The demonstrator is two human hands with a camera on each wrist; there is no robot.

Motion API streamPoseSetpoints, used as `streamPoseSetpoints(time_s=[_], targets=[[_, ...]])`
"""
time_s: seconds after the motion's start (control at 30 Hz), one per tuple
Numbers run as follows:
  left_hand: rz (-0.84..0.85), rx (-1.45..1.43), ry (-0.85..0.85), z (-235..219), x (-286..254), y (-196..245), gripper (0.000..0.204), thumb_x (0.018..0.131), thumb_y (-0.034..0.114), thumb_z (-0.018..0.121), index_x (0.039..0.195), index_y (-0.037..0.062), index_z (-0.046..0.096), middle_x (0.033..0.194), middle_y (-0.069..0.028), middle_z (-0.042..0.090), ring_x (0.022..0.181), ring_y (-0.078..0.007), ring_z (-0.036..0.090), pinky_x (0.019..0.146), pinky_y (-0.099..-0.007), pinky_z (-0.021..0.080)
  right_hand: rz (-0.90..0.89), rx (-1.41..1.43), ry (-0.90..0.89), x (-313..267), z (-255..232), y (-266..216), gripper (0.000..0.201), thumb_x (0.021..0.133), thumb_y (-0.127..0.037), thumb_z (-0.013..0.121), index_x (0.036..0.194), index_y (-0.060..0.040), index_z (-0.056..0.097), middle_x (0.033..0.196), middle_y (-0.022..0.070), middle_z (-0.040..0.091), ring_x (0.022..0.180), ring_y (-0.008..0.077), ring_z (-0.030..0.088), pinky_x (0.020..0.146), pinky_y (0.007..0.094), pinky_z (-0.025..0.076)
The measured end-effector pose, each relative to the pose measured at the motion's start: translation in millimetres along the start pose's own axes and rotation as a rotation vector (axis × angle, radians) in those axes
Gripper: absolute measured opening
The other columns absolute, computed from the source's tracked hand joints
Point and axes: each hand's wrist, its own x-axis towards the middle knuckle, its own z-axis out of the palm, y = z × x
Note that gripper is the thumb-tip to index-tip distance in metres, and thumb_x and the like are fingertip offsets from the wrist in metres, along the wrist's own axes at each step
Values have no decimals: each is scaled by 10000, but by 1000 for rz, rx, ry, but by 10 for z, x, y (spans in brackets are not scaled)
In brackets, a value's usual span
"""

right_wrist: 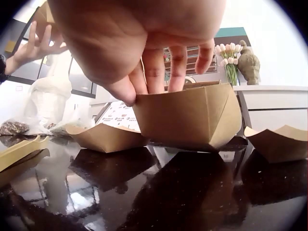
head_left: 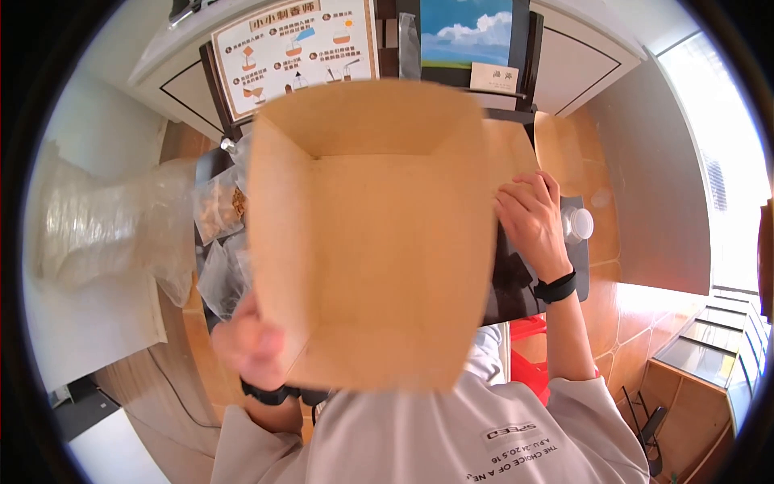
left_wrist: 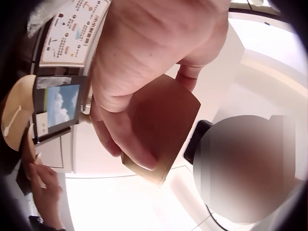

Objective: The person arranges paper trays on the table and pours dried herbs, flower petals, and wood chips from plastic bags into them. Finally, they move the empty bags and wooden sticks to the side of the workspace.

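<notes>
A brown paper tray (head_left: pixel 371 242) is lifted close to the head camera, its hollow side facing it and hiding much of the table. My left hand (head_left: pixel 254 343) grips it at the lower left edge; in the left wrist view the fingers (left_wrist: pixel 137 151) spread over its outside. At the table's right side, my right hand (head_left: pixel 532 226) holds a second paper tray (right_wrist: pixel 187 118) by its near wall, thumb outside and fingers reaching inside. In the right wrist view, other paper trays stand either side: one to the left (right_wrist: pixel 106 138), one to the right (right_wrist: pixel 280 144).
An illustrated instruction card (head_left: pixel 294 52) and a sky picture (head_left: pixel 466 32) stand at the back. Plastic bags (head_left: pixel 219 206), one with brown pieces, lie on the left. A clear jar (head_left: pixel 577 224) sits by the right wrist. A wooden strip-like edge (right_wrist: pixel 21 153) shows at far left.
</notes>
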Motion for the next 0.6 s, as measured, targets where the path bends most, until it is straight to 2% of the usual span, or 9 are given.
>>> streamPoseSetpoints(time_s=[0.1,0.2,0.23,0.3,0.33,0.6], targets=[[12,0,-6,-11,-100,-1,430,712,11,577,1129,-93,584,817,-84,649,720,-192,627,587,-293,448,44,62,-46,-18,-41,-54,163,783,-112,790,901,-47,698,985,43,686,1032,259,601,1010,456,418],[27,11,-34,52,-127,-21,410,712,15,581,1108,-90,586,792,-78,637,695,-190,613,570,-294,431,207,100,53,-71,-58,-111,180,793,-104,782,931,-22,700,1000,72,693,1020,278,606,944,428,447],[29,15,-43,73,-135,-33,404,712,17,583,1101,-89,586,784,-76,634,687,-189,608,565,-294,425,207,104,45,-127,-43,-111,180,793,-104,782,931,-22,700,1000,72,693,1020,278,606,944,428,447],[35,22,-66,112,-145,-64,391,711,20,586,1087,-87,588,767,-72,626,670,-188,598,554,-295,414,352,86,-19,-250,-10,-105,166,815,-86,758,957,-17,709,1010,82,693,1041,285,601,941,424,451],[37,26,-79,131,-139,-76,385,711,21,587,1080,-86,588,759,-70,622,662,-187,593,548,-296,408,336,51,-8,-291,-17,-103,156,839,-41,722,990,-5,712,1003,99,695,963,284,626,863,387,492],[44,76,-212,338,-1,-171,334,709,33,599,1024,-78,593,693,-54,592,596,-182,554,503,-299,362,437,204,18,-328,-110,-191,154,849,-22,708,1001,4,711,992,100,698,894,266,634,800,360,501]])
